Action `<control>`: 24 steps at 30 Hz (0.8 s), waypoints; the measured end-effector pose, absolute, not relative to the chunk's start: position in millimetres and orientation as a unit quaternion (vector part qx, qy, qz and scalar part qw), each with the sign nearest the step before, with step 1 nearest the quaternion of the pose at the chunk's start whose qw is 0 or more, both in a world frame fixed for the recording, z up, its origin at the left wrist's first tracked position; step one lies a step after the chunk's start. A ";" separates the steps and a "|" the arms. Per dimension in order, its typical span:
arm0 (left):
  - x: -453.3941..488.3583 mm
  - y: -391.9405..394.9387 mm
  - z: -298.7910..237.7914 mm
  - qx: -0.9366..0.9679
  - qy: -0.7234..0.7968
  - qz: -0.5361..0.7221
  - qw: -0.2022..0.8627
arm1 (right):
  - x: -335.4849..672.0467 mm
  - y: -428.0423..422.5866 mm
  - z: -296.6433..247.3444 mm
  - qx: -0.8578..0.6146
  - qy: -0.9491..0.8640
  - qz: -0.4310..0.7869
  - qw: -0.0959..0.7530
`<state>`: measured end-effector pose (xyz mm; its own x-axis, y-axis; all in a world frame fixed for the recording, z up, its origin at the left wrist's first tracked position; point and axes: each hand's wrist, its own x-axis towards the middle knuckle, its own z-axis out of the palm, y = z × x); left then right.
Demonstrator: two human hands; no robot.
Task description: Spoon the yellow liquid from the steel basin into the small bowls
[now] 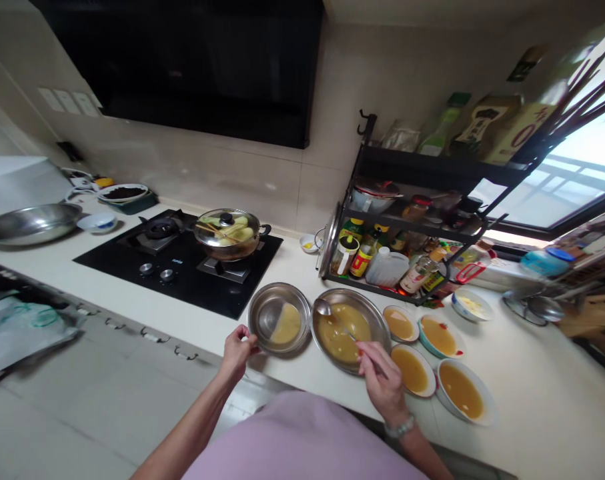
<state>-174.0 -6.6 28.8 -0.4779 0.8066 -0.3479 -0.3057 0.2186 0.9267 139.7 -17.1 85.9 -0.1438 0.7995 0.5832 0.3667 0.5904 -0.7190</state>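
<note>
My left hand (239,347) pinches the near left rim of a round steel bowl (265,308), where a shallow pool of yellowish liquid lies to one side. Beside it on the counter is a second steel bowl (377,313) holding more of the same liquid. My right hand (379,377) grips the handle of a metal ladle (323,307); the ladle's head is over the left part of the second bowl. Right of it stand several small bowls filled with orange-brown liquid, among them a white one (488,400) nearest the edge.
A lidded pan (227,250) with green food and chopsticks sits on the black gas hob (117,257). Behind the bowls rises a black rack (432,230) of bottles and jars. A wok (32,233) rests at the far left, and a bowl of pale pieces (457,313) at right.
</note>
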 end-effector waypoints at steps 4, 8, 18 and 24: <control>-175.1 -8.2 29.5 0.209 0.624 0.598 0.458 | 109.7 -14.2 82.1 -0.369 -0.738 0.256 0.503; -176.4 -11.8 38.0 0.210 0.624 0.602 0.451 | 90.4 -5.9 78.9 -0.350 -0.765 0.253 0.478; -175.7 -17.4 51.2 0.225 0.616 0.611 0.443 | 77.9 2.7 58.5 -0.436 -0.674 0.351 0.482; -175.4 -17.1 52.6 0.216 0.622 0.608 0.443 | 80.8 3.6 65.1 -0.509 -0.480 0.465 0.542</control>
